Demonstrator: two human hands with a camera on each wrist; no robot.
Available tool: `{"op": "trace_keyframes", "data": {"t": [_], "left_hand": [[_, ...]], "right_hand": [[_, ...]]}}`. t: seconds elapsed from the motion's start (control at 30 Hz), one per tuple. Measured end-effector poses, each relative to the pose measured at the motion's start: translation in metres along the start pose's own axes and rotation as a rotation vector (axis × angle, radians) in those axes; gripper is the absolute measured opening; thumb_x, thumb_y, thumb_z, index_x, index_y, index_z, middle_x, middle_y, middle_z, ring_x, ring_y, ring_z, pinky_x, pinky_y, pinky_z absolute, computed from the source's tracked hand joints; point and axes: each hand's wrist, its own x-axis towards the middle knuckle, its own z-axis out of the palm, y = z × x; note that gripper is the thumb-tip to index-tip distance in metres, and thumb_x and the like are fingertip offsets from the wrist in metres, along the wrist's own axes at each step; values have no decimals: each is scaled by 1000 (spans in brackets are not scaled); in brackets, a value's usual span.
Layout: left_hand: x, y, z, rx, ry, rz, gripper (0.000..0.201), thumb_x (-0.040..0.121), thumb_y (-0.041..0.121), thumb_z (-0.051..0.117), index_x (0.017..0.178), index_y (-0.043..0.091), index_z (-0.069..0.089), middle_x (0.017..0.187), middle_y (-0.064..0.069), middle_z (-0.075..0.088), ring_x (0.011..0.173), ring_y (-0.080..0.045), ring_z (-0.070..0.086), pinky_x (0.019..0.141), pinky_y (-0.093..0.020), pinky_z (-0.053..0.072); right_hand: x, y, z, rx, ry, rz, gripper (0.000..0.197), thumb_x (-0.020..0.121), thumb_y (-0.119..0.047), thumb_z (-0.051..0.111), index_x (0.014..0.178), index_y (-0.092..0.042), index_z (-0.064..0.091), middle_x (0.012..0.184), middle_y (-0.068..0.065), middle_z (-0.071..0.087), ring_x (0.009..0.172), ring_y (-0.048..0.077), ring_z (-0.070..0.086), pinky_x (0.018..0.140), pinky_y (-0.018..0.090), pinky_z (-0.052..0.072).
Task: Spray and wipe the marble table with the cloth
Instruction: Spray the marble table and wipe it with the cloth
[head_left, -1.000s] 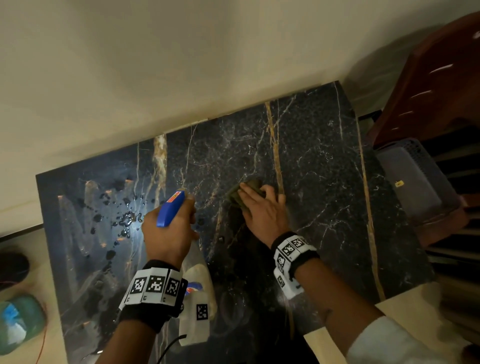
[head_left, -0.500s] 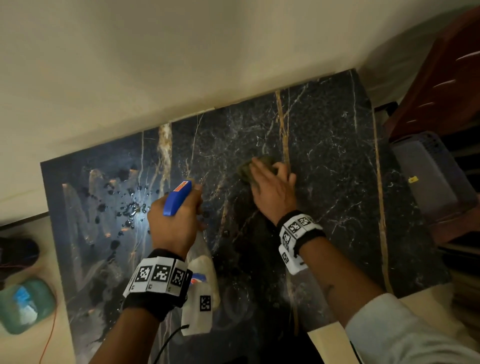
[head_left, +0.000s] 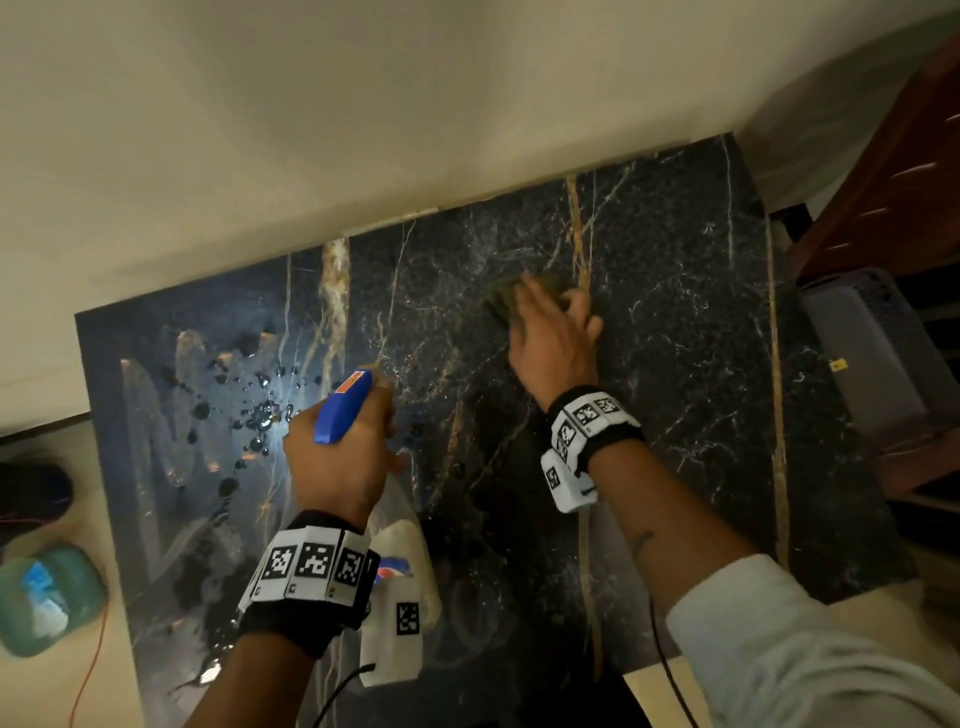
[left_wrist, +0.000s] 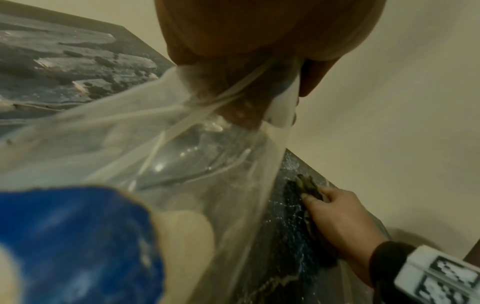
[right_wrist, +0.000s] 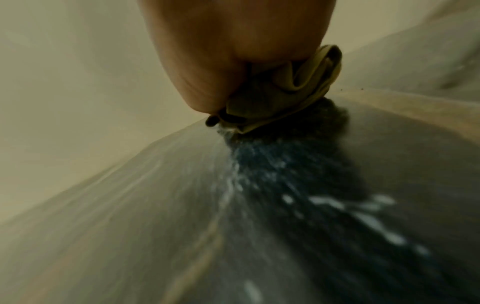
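The black marble table (head_left: 691, 364) with gold and white veins fills the middle of the head view. My right hand (head_left: 553, 332) lies flat with straight fingers on a folded olive cloth (head_left: 506, 299), pressing it onto the far middle of the marble (right_wrist: 285, 205). The left wrist view shows the cloth (left_wrist: 307, 185) bunched under those fingertips (left_wrist: 309, 198). My left hand (head_left: 340, 452) grips a clear spray bottle (head_left: 400, 561) by its neck, blue trigger head (head_left: 343, 405) on top, held above the table's left half. Water drops (head_left: 249, 410) sit on the left part.
A cream wall (head_left: 363, 130) runs along the table's far edge. A grey plastic basket (head_left: 878, 358) and dark red furniture (head_left: 893, 171) stand to the right. On the floor at left are a green object (head_left: 47, 597), a dark object (head_left: 31, 491) and an orange cable (head_left: 91, 660).
My right hand has pushed the cloth away from me towards the wall. The left hand with the bottle has kept roughly the same place.
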Motion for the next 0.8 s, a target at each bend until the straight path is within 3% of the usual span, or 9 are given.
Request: {"op": "trace_keyframes", "data": {"t": [0.07, 0.13, 0.23, 0.33, 0.4, 0.5, 0.57, 0.63, 0.8], "left_hand": [[4, -2, -5, 6, 14, 18, 34, 99, 24, 68, 70, 8, 63, 61, 0, 60, 49, -21, 63, 41, -20, 48], [7, -6, -9, -9, 27, 11, 34, 99, 25, 67, 71, 7, 64, 61, 0, 61, 49, -23, 64, 41, -20, 47], [9, -6, -4, -16, 18, 1, 36, 98, 26, 68, 69, 5, 64, 61, -3, 61, 54, -31, 64, 44, -27, 52], [11, -3, 5, -17, -3, -15, 37, 95, 29, 71, 72, 0, 66, 63, -8, 63, 63, -45, 66, 56, -43, 59], [12, 0, 9, -29, -11, -9, 35, 95, 28, 72, 75, -1, 68, 65, -12, 65, 61, -45, 66, 58, -48, 60], [15, 1, 6, -52, -3, -22, 29, 97, 24, 70, 80, 1, 71, 58, -1, 64, 53, -25, 63, 48, -36, 58], [20, -4, 0, -41, 11, -30, 28, 97, 26, 70, 78, 6, 72, 57, -1, 65, 52, -24, 63, 55, -44, 61], [23, -10, -4, -20, 21, -26, 31, 96, 29, 71, 75, 7, 72, 60, -4, 66, 56, -31, 64, 64, -59, 62], [24, -6, 1, 6, 9, -37, 32, 96, 29, 70, 76, 4, 72, 62, -6, 67, 58, -35, 67, 66, -61, 62]], "right_hand": [[19, -1, -4, 75, 49, 202, 44, 96, -31, 55, 140, -29, 53, 159, -16, 36, 122, 31, 37, 88, 42, 35], [22, -15, -5, 57, 27, 257, 45, 96, -29, 56, 141, -28, 52, 160, -13, 33, 128, 34, 34, 93, 46, 38], [10, -31, -1, 4, -32, 71, 47, 96, -29, 55, 142, -26, 52, 161, -13, 33, 127, 35, 36, 92, 46, 38], [8, -24, 1, -34, -89, -170, 46, 96, -32, 53, 142, -28, 52, 160, -15, 35, 120, 30, 38, 88, 42, 35], [20, -8, -5, -77, -74, -221, 47, 97, -35, 51, 144, -29, 50, 159, -15, 37, 117, 30, 41, 88, 42, 37], [37, 8, -10, -61, -15, -1, 48, 98, -35, 52, 144, -28, 50, 158, -13, 39, 119, 32, 41, 90, 44, 38], [43, 1, -10, -11, 15, 164, 48, 98, -33, 52, 145, -26, 48, 159, -12, 36, 123, 35, 39, 93, 46, 38], [41, -19, -10, 6, 1, 216, 49, 97, -31, 53, 145, -25, 47, 161, -10, 32, 129, 37, 35, 97, 48, 37], [30, -62, 4, -32, -133, -231, 48, 94, -30, 57, 142, -26, 52, 159, -11, 37, 121, 31, 39, 92, 45, 34]]}}
